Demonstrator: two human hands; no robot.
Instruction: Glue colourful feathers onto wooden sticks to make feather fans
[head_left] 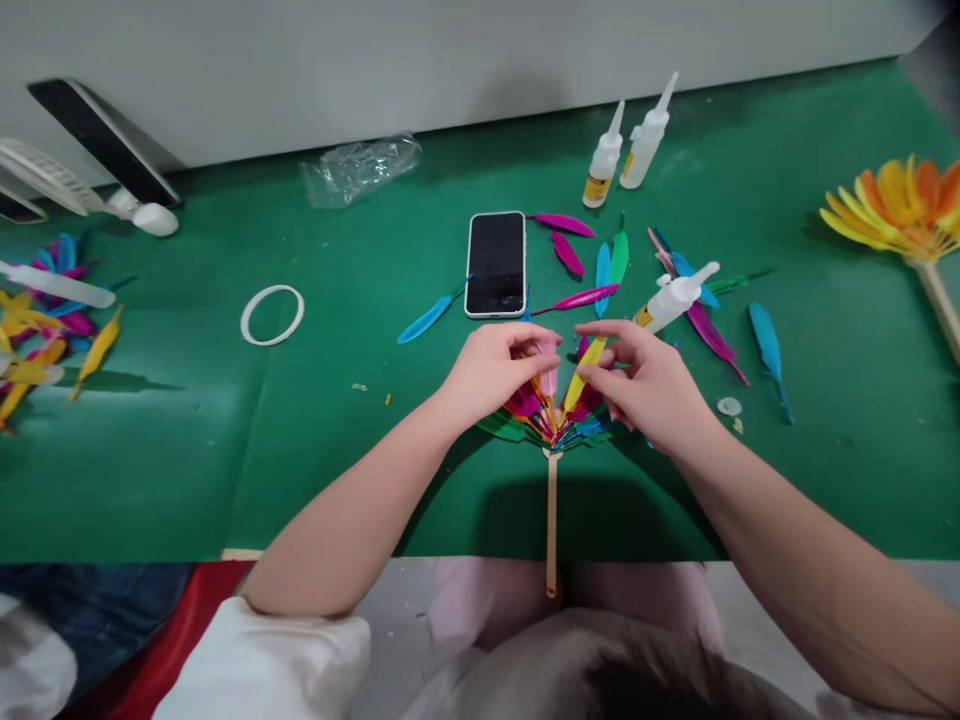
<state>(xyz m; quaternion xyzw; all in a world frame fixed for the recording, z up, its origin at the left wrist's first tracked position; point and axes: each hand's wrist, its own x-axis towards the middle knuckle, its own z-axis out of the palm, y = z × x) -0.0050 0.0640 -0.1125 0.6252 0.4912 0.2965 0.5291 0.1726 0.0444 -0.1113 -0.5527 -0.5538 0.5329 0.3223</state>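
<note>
A feather fan (553, 420) with many coloured feathers glued to a wooden stick (552, 520) lies on the green mat, its stick pointing toward me over the table edge. My left hand (491, 372) presses on the fan's left side and pinches a pink feather (549, 362). My right hand (645, 385) rests on the fan's right side, fingers on a yellow feather (585, 368). A tipped white glue bottle (675, 296) lies just beyond my right hand.
A phone (496, 263) lies face up behind the hands, with loose feathers (592, 270) around it. Two upright glue bottles (626, 150) stand at the back. A white ring (271, 314), a feather pile (37, 330) at left, a finished orange fan (900, 215) at right.
</note>
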